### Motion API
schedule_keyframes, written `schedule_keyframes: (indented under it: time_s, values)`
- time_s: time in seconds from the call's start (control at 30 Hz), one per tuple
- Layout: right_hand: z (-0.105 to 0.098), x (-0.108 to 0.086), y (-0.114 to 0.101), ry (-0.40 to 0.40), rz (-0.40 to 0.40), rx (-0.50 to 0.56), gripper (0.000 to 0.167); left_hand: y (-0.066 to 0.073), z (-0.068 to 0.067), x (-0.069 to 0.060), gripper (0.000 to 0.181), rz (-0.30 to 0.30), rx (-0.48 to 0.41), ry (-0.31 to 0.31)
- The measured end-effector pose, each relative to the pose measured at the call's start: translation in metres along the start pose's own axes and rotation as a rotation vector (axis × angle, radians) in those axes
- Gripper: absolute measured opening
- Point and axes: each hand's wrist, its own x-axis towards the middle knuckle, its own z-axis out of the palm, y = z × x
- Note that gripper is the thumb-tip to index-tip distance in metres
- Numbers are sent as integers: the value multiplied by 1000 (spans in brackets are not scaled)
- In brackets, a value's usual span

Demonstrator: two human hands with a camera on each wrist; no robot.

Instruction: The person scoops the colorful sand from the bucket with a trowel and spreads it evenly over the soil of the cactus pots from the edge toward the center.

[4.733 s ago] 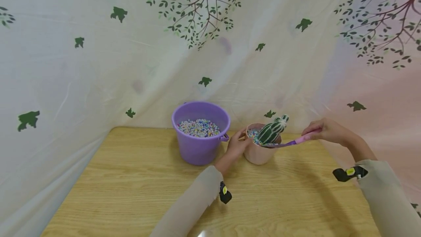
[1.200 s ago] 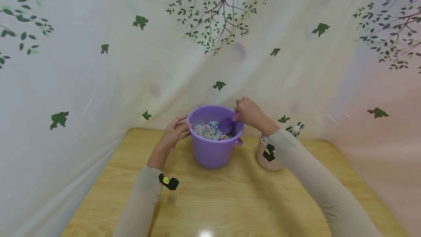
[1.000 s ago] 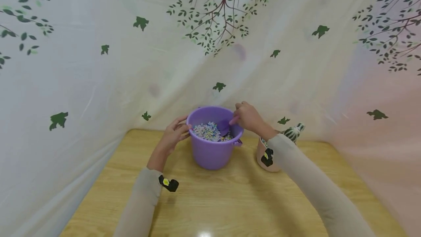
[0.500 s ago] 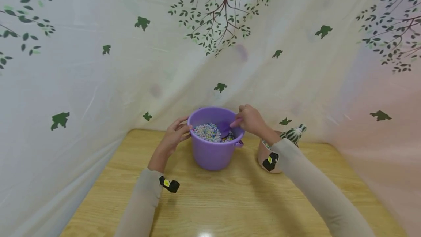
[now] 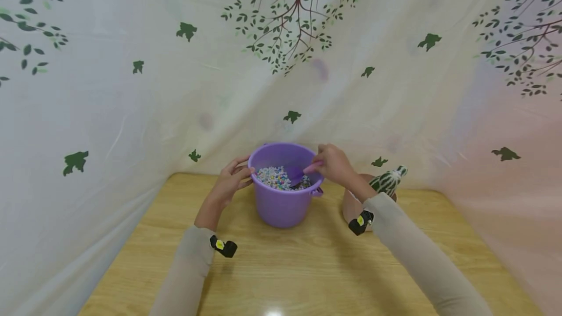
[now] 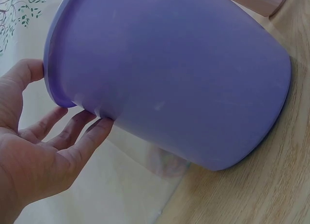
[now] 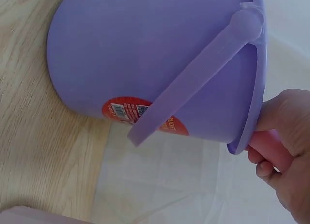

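A purple bucket (image 5: 281, 211) stands upright at the back of the table, part filled with small multicoloured beads (image 5: 273, 178). My left hand (image 5: 228, 182) touches the bucket's left side; in the left wrist view its thumb (image 6: 33, 71) meets the rim while the other fingertips press the outer wall. From the right, my right hand (image 5: 335, 164) grips the pink handle of a small shovel (image 5: 311, 167) over the rim. Its purple blade dips among the beads and is partly hidden. Beside the bucket, a pale pink pot (image 5: 350, 205) holds a green-and-white striped cactus (image 5: 388, 182).
The right forearm crosses in front of the pot, covering part of it. In the right wrist view the bucket's handle (image 7: 193, 81) hangs down the side over a red label (image 7: 121, 110). A printed curtain (image 5: 210, 111) hangs right behind the wooden table (image 5: 281, 267).
Earlier, my left hand was at the pot and my right held the shovel over it; both are now at the bucket. Over the last second, the shovel shifts slightly left and down among the beads.
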Motion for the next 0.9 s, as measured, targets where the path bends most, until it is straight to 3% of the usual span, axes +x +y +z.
schedule_keyframes:
  time_s: [0.33, 0.57, 0.9]
  values:
    - [-1, -5, -1, -73, 88, 124, 17, 0, -4, 2, 56, -32, 7, -19]
    - [-4, -4, -5, -68, 100, 156, 17, 2, -7, 2, 57, -40, -10, -61]
    - [-7, -5, -5, -54, 120, 214, 16, 3, -7, 1, 58, -49, -1, -62]
